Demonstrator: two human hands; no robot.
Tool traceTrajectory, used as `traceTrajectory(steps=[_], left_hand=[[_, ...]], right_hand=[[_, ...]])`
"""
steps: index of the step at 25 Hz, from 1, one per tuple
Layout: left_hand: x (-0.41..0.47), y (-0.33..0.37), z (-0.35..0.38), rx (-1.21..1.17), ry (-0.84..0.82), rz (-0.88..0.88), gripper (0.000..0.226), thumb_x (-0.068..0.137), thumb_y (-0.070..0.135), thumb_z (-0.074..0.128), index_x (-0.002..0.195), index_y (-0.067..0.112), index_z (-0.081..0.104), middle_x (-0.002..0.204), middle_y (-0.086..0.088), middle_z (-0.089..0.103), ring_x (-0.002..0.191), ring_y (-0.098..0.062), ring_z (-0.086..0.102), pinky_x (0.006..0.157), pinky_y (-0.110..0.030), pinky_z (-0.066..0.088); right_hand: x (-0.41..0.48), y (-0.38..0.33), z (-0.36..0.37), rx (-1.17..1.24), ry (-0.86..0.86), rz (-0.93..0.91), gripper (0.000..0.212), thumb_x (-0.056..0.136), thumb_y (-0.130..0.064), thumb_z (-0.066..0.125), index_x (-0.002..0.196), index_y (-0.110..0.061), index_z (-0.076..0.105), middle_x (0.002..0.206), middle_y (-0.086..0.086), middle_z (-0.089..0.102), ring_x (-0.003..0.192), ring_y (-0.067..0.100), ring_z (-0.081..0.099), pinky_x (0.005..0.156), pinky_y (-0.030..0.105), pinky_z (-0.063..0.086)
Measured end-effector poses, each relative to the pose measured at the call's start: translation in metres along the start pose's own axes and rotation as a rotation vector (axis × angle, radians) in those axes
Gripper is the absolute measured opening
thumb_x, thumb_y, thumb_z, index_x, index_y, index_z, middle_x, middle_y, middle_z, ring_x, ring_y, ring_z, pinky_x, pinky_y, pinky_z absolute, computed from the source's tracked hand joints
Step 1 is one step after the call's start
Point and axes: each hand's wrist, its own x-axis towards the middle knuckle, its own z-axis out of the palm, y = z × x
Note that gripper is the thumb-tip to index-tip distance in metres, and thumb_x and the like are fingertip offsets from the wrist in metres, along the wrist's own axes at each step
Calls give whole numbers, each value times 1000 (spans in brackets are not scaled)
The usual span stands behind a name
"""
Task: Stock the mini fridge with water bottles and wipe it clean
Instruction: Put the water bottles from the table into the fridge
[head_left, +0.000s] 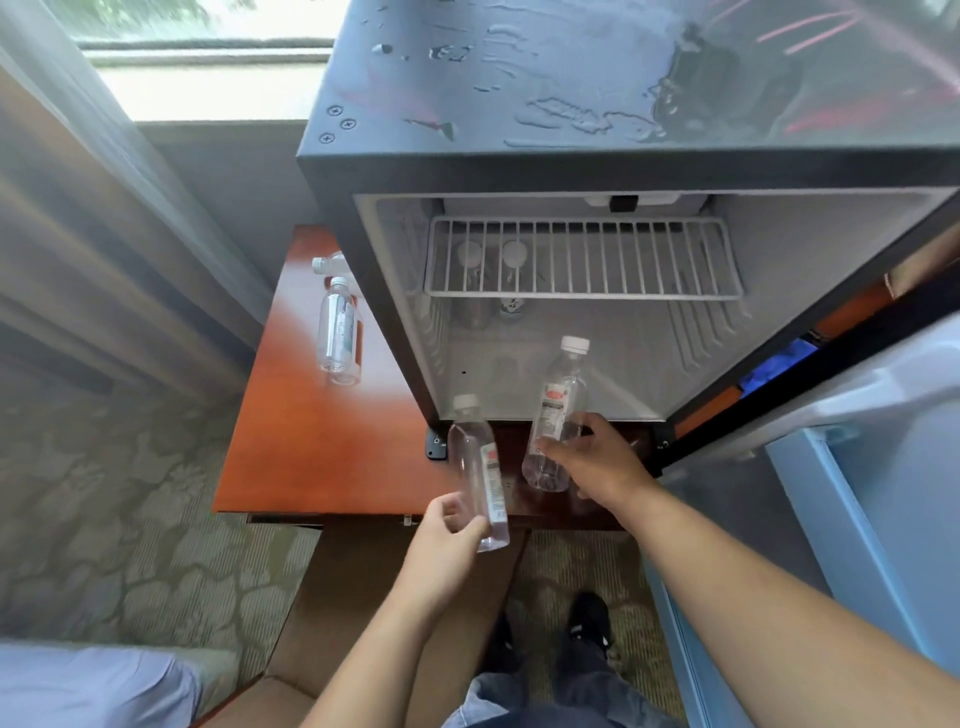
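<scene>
Clear plastic water bottles with white caps and red-and-white labels — 2 in hand at lower centre of the frame, both in front of the open black mini fridge (519, 171). Left bottle (478, 470) gripped near its base by the left hand (448, 535), fingers curled round it, cap tilted up toward the fridge. Right bottle (556, 415) held low on its body by the right hand (597, 457), thumb and fingers wrapped round, cap already over the fridge floor.

Probably thin-walled and easily dented, fairly weighty if full — contents too clear to judge. Smooth plastic, likely slippery; best taken round the labelled middle rather than the very bottom, so the top does not swing.

Inside the fridge, upper centre: white wire shelf (582, 260) bare on top, with 2 capped bottles (491, 260) seemingly standing beneath it at the back left. Rest of the grey floor unfilled. At left of frame, 2 more bottles (338, 332) lying on the reddish-brown wooden table (322, 441) beside the fridge. Droplets and smears on the fridge top, not yet wiped.
</scene>
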Motion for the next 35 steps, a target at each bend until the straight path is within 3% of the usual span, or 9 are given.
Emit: traceTrajectory(steps=[3, 8, 11, 16, 19, 22, 26, 31, 35], left_hand=[[6, 30, 12, 59, -57, 120, 51, 87, 37, 69, 132, 37, 44, 118, 14, 61, 107, -2, 62, 92, -30, 51], [38, 78, 24, 75, -39, 208, 58, 76, 30, 72, 129, 28, 46, 111, 8, 64, 94, -7, 66, 82, -27, 55], [65, 100, 27, 116, -63, 251, 68, 70, 35, 72, 131, 31, 44, 124, 3, 63, 105, -11, 65, 97, -37, 55], [105, 128, 37, 362, -2, 358, 73, 80, 29, 77, 145, 34, 43, 133, -8, 43, 127, -25, 46, 109, -30, 38], [125, 141, 42, 337, -18, 390, 71, 84, 21, 77, 145, 34, 43, 130, -8, 39, 104, -16, 54, 88, -17, 42], [141, 147, 48, 312, -13, 384, 69, 86, 18, 76, 144, 33, 43, 130, -8, 38, 83, -7, 51, 68, -11, 40], [154, 147, 57, 234, 25, 404, 66, 86, 16, 75, 143, 32, 44, 134, -8, 43, 94, -12, 55, 85, -20, 44], [161, 155, 66, 38, -24, 372, 69, 91, 14, 70, 149, 30, 38, 140, -1, 43, 91, -2, 57, 85, -22, 45], [167, 155, 72, 85, -85, 382, 78, 94, 15, 65, 159, 29, 24, 156, 1, 37, 122, -19, 58, 96, -25, 44]], right_hand=[[1, -4, -4, 26, 26, -9, 43, 91, -35, 74, 125, -29, 48, 94, -16, 63, 85, 2, 62, 78, 29, 49], [15, -6, -9, 101, 118, -32, 45, 91, -29, 76, 123, -30, 44, 93, -15, 61, 88, 7, 64, 83, 32, 52], [29, -11, -9, 133, 190, -47, 44, 91, -24, 76, 122, -27, 45, 93, -18, 58, 95, 9, 64, 92, 31, 53], [58, -16, -9, 71, 336, -21, 54, 89, -23, 77, 132, -18, 46, 102, -6, 63, 93, 16, 60, 79, 25, 45], [72, -20, -10, 32, 383, 23, 52, 87, -27, 77, 129, -18, 47, 103, -3, 62, 89, 19, 58, 75, 25, 41], [86, -20, -9, 13, 410, 23, 53, 86, -28, 78, 129, -19, 48, 101, -2, 64, 88, 19, 59, 75, 24, 42], [105, -17, -9, -22, 444, -47, 64, 84, -28, 80, 139, -23, 47, 117, 8, 64, 94, 20, 60, 77, 25, 45], [117, -15, -12, -32, 455, -103, 56, 87, -23, 77, 137, -23, 51, 111, -4, 61, 102, 16, 59, 81, 22, 41], [123, -15, -16, -10, 449, -91, 54, 89, -18, 74, 137, -23, 50, 106, -7, 59, 96, 10, 53, 81, 19, 37]])
